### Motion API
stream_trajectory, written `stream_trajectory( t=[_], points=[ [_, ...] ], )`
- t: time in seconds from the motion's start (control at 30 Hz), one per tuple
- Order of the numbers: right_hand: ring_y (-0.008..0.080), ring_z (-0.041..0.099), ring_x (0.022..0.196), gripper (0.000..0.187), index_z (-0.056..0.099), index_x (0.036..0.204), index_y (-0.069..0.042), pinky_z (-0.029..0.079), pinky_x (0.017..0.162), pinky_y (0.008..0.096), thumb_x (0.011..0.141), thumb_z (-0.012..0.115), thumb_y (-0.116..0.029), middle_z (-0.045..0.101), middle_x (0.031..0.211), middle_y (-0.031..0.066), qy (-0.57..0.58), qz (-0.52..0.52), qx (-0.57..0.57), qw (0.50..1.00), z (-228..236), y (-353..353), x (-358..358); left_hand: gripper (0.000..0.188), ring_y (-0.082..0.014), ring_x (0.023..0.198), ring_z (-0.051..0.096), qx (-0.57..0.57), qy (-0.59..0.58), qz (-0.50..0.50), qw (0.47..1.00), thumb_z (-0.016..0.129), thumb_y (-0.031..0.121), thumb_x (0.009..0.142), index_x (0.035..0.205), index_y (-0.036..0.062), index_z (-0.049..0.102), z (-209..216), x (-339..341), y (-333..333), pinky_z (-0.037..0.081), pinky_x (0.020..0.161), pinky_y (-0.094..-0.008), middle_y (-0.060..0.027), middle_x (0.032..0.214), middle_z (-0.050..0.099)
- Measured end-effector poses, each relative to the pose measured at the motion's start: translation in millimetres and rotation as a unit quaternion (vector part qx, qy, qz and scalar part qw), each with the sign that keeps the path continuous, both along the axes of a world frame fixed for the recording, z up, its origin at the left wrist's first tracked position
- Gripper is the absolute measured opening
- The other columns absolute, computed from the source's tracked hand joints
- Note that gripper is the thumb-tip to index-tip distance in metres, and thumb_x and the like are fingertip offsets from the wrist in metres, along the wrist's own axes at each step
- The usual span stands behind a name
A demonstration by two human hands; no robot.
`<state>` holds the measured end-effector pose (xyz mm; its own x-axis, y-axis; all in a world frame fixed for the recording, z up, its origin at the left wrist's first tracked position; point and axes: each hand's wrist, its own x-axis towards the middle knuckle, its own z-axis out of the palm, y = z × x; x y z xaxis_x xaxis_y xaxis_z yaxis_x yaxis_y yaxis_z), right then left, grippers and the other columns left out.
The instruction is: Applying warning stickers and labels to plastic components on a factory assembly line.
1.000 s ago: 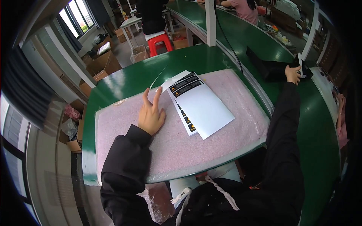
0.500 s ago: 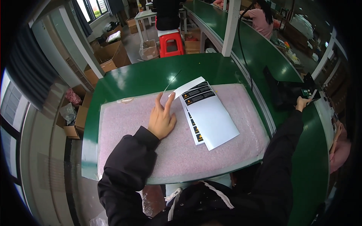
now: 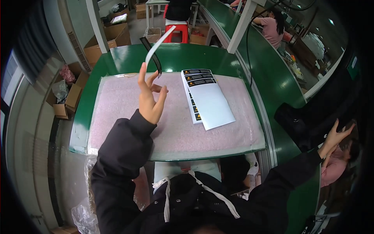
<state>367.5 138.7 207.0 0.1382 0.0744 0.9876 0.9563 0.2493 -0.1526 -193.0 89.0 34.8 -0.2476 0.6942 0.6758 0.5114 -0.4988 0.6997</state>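
My left hand [image 3: 151, 95] is raised above the pink padded mat [image 3: 117, 109]. A curved white strip [image 3: 159, 43] rises from its index fingertip, and a dark label strip [image 3: 153, 56] clings by the other fingers. Whether they are pinched or only stuck on is hard to see. On the mat lies a stack of label sheets [image 3: 216, 103], white with black warning labels. Far right, my right hand [image 3: 334, 137] has its fingers spread at the near edge of a large black casing [image 3: 311, 121], whose shape is partly lost in shadow. Contact there is unclear.
The green table [image 3: 187, 54] adjoins a long green conveyor [image 3: 269, 70] with a metal rail. A white post [image 3: 241, 29] and a hanging black cable [image 3: 248, 50] stand at its edge. Co-workers in pink sit along the right. Cardboard boxes [image 3: 73, 95] and a red stool [image 3: 179, 33] surround the table.
My left hand has lifted and moved left off the label stack with the strips upright. My right hand has moved nearer and right, and the black casing has shifted and turned. The view has tilted.
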Motion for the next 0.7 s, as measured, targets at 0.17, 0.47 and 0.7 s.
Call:
stream_trajectory(
  t=[0.17,0.47,0.7],
  points=[
    [0.0294,0.045,0.127,0.069,0.025,0.143,-0.003,0.037,0.105,0.0356,0.086,0.064,-0.006,0.043,0.137,0.0217,-0.037,0.049,0.013,0.998,8,-19,-36,0.073,-0.0285,0.071,0.065,0.138,-0.234,-0.008,0.962,0.038,0.004,0.093,0.146,0.0164,-0.009,12,34,-88,0.044,0.088,-0.0369,-0.0318,0.121,0.051],
    [0.0234,0.057,0.086,0.085,0.042,0.140,-0.021,0.047,0.073,0.0342,0.065,0.056,0.015,0.059,0.101,0.0064,-0.286,0.335,-0.051,0.896,-9,14,-238,0.077,-0.0350,0.066,0.065,0.365,-0.299,0.040,0.881,0.039,0.013,0.091,0.146,0.0281,-0.013,20,72,-141,0.054,0.068,-0.0398,-0.0264,0.130,0.048],
    [0.0252,0.055,0.080,0.079,0.047,0.136,-0.030,0.046,0.076,0.0350,0.067,0.060,0.006,0.056,0.101,0.0106,-0.401,0.296,-0.096,0.861,-50,-22,-315,0.077,-0.0382,0.089,0.064,0.305,-0.138,0.026,0.942,0.043,0.019,0.090,0.147,0.0263,-0.009,32,93,-74,0.055,0.073,-0.0425,-0.0233,0.144,0.031]
  ],
)
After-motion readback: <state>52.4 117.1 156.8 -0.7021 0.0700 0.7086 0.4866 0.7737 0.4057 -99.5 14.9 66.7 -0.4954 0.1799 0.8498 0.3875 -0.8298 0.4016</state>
